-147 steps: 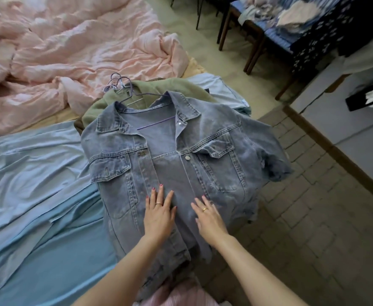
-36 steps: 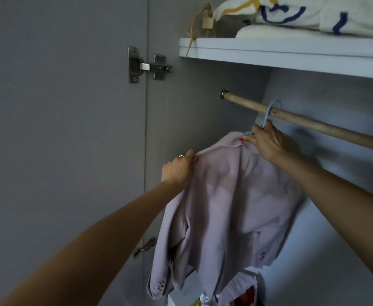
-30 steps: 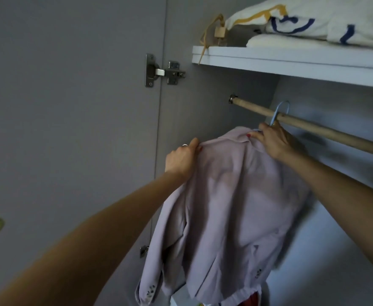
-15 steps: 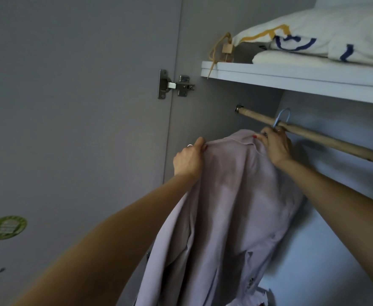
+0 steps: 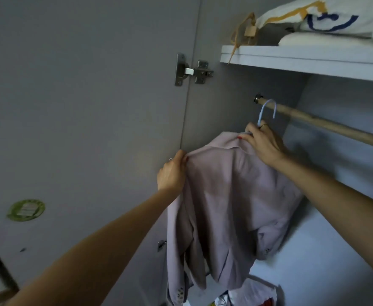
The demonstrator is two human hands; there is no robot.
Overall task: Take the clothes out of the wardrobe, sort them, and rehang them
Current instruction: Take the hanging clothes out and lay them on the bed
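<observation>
Two hands on the pale jacket (image 5: 229, 195): left hand (image 5: 172, 175) pinching its shoulder, right hand (image 5: 262, 144) gripping the hanger (image 5: 267, 111)

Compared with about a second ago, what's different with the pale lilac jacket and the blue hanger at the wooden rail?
The blue hanger hook has slid left along the wooden rail, now near its wall end. Unchanged: the right hand still grips the hanger's neck, the left hand still pinches the shoulder of the pale lilac jacket, and the hook is still at the rail; whether it rests on the rail is unclear.
</observation>
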